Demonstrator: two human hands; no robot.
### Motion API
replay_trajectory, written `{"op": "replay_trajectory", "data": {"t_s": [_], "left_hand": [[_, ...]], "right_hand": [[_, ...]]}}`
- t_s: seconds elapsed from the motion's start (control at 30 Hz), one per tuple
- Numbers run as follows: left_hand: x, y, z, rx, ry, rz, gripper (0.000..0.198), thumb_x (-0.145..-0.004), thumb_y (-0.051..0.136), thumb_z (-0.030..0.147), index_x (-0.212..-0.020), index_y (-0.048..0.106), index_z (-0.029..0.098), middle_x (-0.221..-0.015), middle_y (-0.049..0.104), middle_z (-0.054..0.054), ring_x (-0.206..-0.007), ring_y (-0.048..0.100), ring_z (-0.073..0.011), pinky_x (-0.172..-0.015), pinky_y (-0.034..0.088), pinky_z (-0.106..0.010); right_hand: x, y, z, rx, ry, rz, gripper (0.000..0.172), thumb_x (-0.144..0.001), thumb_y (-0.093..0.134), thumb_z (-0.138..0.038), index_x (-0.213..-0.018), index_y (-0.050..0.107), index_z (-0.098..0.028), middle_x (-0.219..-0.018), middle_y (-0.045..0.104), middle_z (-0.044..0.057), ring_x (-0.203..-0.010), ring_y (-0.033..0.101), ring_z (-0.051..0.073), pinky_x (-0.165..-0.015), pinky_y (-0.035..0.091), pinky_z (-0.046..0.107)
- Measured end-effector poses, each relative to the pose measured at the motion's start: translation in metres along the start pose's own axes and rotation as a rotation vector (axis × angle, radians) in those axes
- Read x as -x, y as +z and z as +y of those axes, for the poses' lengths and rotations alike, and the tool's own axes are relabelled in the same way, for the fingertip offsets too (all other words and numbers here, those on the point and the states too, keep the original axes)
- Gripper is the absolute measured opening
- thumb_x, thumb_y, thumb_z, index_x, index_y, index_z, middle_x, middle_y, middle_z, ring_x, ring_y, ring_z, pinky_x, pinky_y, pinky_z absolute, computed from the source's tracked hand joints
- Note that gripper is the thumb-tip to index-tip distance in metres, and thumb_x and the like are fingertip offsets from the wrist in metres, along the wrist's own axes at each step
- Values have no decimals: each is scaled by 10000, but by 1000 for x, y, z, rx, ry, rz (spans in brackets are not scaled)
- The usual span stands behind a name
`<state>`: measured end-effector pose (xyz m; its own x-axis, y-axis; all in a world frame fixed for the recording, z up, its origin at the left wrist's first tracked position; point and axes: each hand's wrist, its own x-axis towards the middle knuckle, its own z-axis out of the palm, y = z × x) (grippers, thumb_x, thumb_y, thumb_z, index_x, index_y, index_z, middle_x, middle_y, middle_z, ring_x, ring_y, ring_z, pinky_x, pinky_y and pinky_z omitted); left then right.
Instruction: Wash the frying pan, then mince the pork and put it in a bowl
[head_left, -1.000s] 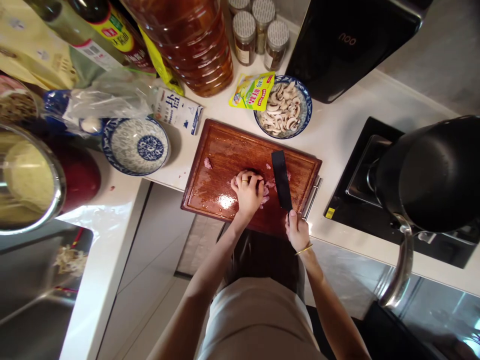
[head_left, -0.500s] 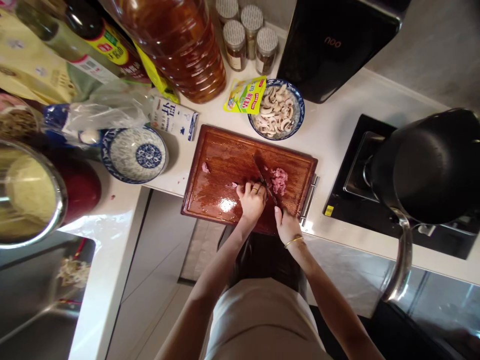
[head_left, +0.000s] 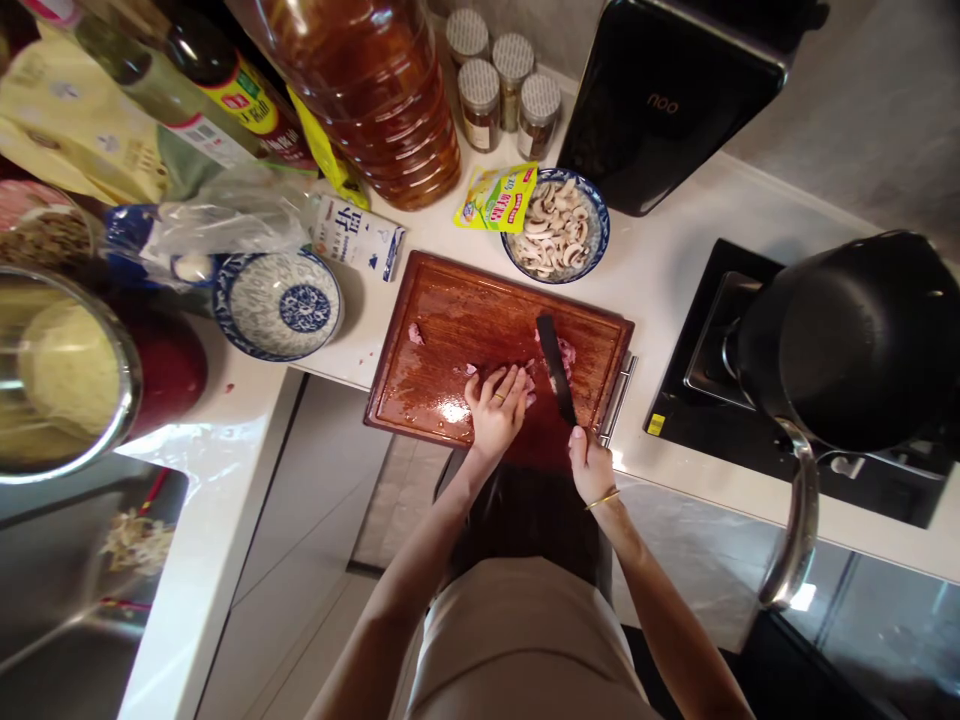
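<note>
Our wet wooden cutting board [head_left: 450, 320] sits on the white counter [head_left: 660, 260] beside the black hob [head_left: 694, 405]. Our left hand [head_left: 495, 405] lies flat, fingers stretched out, beside the pink meat [head_left: 568, 349]. Our right hand [head_left: 590, 462] is wrapped round the knife [head_left: 556, 367] (blade over the meat).

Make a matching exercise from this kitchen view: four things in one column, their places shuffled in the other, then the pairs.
Things
1. knife
2. sliced mushrooms
3. black pot
4. patterned bowl

Places
a. on the stove, at the right
b. in the right hand, blade over the cutting board
c. on the counter, left of the cutting board
d. in a blue-rimmed bowl beyond the cutting board's far edge

Pairs: 1-b, 2-d, 3-a, 4-c
</note>
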<state>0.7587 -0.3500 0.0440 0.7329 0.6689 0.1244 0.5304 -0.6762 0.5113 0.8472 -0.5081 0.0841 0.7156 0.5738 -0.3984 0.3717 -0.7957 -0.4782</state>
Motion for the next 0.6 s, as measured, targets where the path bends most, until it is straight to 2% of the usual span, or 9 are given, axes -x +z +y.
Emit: {"op": "replay_trajectory", "data": {"t_s": [0.1, 0.2, 0.37, 0.6], "left_hand": [[4, -3, -1, -11, -59, 36, 248, -888, 512, 297, -1097, 638, 254, -1109, 686, -42, -1105, 548, -225, -1043, 208, -472], [4, -1, 0, -28, -43, 15, 185, -882, 527, 304, -999, 661, 255, -1046, 706, -24, -1063, 560, -222, -1018, 230, -469], [0, 3, 3, -87, -9, 18, 152, -889, 514, 282, -904, 657, 233, -1027, 706, -24, -1032, 557, -230, -997, 247, -477], [-6, 9, 7, -112, -42, -15, 178, -879, 517, 284, -780, 639, 200, -901, 703, -51, -936, 549, -245, -941, 320, -453]], "right_hand": [[-2, -3, -8, 144, -76, -55, 696, -941, 77, -540, -883, 632, -124, -698, 671, 105, -583, 621, 197, -547, 406, 288], [-5, -3, -15, 262, -128, -95, 589, -962, 159, -470, -928, 631, -120, -730, 683, 116, -606, 628, 202, -549, 392, 282], [-5, -2, -20, 348, -126, -142, 449, -968, 261, -387, -968, 626, -126, -817, 700, 120, -660, 646, 198, -596, 419, 277], [-1, -3, -21, 361, -89, -179, 439, -961, 290, -393, -1013, 631, -121, -803, 695, 123, -665, 647, 214, -587, 433, 285]]}}
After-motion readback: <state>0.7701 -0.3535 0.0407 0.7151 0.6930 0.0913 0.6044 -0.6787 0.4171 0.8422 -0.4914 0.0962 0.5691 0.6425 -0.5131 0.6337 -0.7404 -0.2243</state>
